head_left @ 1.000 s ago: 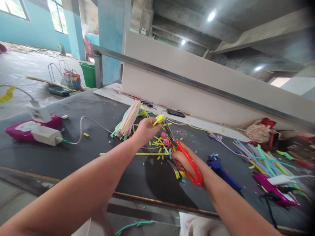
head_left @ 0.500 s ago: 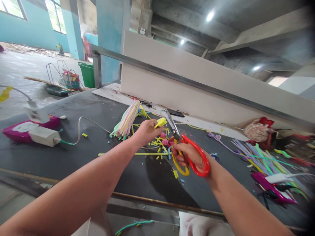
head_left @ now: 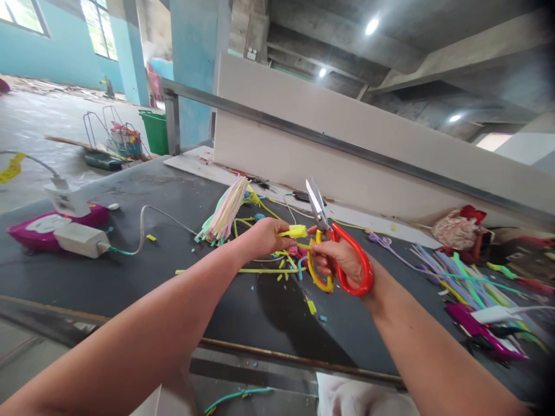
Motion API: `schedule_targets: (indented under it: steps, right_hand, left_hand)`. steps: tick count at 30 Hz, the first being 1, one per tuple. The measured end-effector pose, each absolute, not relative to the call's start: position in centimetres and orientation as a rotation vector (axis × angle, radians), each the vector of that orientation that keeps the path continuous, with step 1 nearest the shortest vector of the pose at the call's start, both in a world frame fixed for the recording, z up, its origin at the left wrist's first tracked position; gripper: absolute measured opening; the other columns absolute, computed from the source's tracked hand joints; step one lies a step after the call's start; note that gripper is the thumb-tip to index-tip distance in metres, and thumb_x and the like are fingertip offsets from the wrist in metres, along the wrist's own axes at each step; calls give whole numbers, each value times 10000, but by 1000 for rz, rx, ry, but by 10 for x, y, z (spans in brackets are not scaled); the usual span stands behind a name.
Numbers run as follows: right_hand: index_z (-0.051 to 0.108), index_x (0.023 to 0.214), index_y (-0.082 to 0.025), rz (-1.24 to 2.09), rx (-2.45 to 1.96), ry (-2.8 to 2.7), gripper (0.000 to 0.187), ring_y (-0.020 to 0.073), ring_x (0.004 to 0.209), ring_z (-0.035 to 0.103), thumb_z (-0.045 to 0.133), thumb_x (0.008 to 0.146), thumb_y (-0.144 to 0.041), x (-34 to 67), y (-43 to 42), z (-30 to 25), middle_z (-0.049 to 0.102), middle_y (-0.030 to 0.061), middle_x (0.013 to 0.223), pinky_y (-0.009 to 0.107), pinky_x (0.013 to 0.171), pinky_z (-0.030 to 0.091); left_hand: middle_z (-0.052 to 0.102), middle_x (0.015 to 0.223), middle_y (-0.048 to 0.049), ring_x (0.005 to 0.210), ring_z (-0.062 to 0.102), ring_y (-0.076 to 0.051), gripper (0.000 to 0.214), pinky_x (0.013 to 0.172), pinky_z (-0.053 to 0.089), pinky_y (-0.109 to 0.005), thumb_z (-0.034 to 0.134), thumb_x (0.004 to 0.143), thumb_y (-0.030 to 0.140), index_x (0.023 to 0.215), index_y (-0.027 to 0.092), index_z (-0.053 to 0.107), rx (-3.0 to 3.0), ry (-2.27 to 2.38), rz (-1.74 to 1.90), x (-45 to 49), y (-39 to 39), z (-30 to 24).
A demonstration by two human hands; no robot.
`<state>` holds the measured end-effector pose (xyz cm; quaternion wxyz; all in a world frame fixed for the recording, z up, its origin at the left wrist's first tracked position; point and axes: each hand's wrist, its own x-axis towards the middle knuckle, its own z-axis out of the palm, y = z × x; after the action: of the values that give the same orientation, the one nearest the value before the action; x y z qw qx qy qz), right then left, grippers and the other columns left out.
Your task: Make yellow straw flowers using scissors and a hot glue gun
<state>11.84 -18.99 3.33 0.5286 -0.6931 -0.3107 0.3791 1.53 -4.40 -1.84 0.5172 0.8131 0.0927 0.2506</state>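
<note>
My left hand [head_left: 265,238] is closed on a bundled yellow chenille-stem piece [head_left: 297,231]. My right hand [head_left: 340,260] is wrapped round a pair of scissors [head_left: 319,216] with one red and one yellow handle. The scissors point up and away, their blades slightly apart. Between my two hands runs a thin yellow strand, and my right thumb and fingers are at its end. Underneath, short yellow clippings [head_left: 281,267] and a pink twisted piece [head_left: 295,251] lie on the dark table [head_left: 151,306]. To the left stands a bunch of pastel chenille stems [head_left: 225,211].
Purple power strips [head_left: 32,232] [head_left: 488,335] with plugged-in white adapters lie on both sides. More coloured stems [head_left: 455,274] are spread at the right. A phone-like dark object [head_left: 303,197] lies by the white back panel [head_left: 347,167]. A green bin [head_left: 154,132] stands beyond the table.
My left hand has moved right and slightly down with the yellow piece. My right hand has come up close to it, and the scissors have turned more upright.
</note>
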Motion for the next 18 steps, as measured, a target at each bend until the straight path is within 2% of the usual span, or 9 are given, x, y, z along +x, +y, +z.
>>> schedule_targets:
  steps: [7, 13, 18]
  right_hand:
    - [479, 1032, -232, 870, -1891, -677, 504, 79, 380, 390, 515, 537, -141, 112, -207, 26, 510, -67, 539, 192, 344, 326]
    - [479, 1089, -266, 878, -2024, -710, 574, 78, 377, 416, 471, 531, -132, 105, -209, 16, 530, -65, 587, 201, 376, 355]
    - [480, 1118, -265, 782, -2178, -743, 577, 76, 366, 415, 447, 558, -128, 99, -203, 11, 518, -58, 570, 207, 397, 352]
  left_hand:
    - [535, 606, 6, 576, 460, -106, 195, 573, 361, -238, 567, 726, 317, 666, 134, 599, 1872, 338, 916, 9, -40, -11]
    - [506, 595, 15, 556, 427, -101, 185, 549, 320, -244, 550, 738, 318, 696, 142, 584, 1806, 465, 980, 11, -42, -12]
    - [418, 553, 38, 533, 360, -90, 194, 528, 259, -253, 560, 719, 309, 604, 161, 511, 1851, 452, 980, 10, -40, -12]
